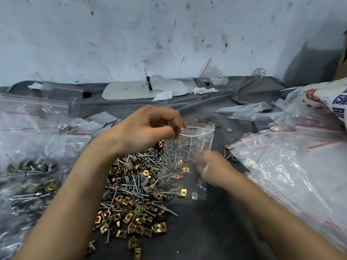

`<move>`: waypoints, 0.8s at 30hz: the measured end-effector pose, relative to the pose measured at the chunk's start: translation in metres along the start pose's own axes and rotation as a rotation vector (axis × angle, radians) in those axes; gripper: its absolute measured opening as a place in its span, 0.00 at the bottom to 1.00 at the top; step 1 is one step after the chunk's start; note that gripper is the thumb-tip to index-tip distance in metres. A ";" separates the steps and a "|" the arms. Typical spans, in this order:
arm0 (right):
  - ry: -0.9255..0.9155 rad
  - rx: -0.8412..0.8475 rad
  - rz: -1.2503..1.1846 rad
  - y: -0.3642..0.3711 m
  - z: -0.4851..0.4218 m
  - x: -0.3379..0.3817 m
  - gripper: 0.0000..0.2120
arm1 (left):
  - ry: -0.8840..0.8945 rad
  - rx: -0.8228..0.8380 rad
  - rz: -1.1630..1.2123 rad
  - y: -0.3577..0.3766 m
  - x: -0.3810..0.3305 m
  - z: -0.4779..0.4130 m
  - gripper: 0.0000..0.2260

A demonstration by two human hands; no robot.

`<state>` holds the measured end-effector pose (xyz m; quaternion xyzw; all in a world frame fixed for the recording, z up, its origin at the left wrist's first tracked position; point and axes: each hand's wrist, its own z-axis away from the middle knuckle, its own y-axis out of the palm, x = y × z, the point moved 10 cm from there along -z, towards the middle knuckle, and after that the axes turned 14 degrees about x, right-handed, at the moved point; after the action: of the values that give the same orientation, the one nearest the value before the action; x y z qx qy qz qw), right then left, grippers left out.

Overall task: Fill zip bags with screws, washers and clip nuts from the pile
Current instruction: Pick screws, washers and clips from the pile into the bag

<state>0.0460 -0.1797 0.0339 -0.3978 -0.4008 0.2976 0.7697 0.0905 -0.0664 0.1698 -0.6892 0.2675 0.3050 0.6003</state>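
Clear plastic zip bag (189, 147) stands upright at the centre of the frame, its red-striped mouth open, with screws (174, 160) and a few clip nuts (185, 168) inside. The left hand (148, 128) pinches the bag's rim at its upper left corner. The right hand (212, 169) is blurred against the bag's lower right side, and I cannot tell whether it grips. The pile (135, 194), with grey washers (129, 165) mixed in, lies just left of the bag on the dark worktop (206, 231). Filled bags (28, 175) lie at the left edge.

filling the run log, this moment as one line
step: bagging | left hand pinches zip bag mouth | right hand at bag's lower side, blurred | pile beside bag
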 end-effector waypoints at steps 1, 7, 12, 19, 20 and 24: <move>-0.015 0.007 -0.044 0.000 0.000 0.000 0.11 | -0.003 0.001 -0.003 0.000 0.000 0.000 0.05; -0.026 -0.198 -0.224 -0.027 0.010 -0.015 0.09 | 0.005 -0.001 -0.017 0.003 -0.003 -0.002 0.05; 0.009 -0.020 -0.093 -0.002 0.000 -0.014 0.11 | 0.004 0.000 -0.016 0.003 -0.003 -0.001 0.05; -0.032 -0.015 -0.190 0.000 -0.010 -0.013 0.11 | -0.005 -0.002 -0.029 0.002 -0.003 -0.001 0.06; -0.062 -0.066 -0.283 -0.009 -0.007 -0.012 0.10 | -0.004 -0.002 -0.033 0.002 -0.003 -0.001 0.06; -0.308 -0.476 -0.721 -0.073 0.035 -0.007 0.09 | -0.012 -0.007 -0.056 0.001 -0.004 -0.002 0.06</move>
<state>0.0233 -0.2089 0.1057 -0.3495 -0.6807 -0.0340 0.6429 0.0871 -0.0683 0.1717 -0.6965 0.2436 0.2932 0.6079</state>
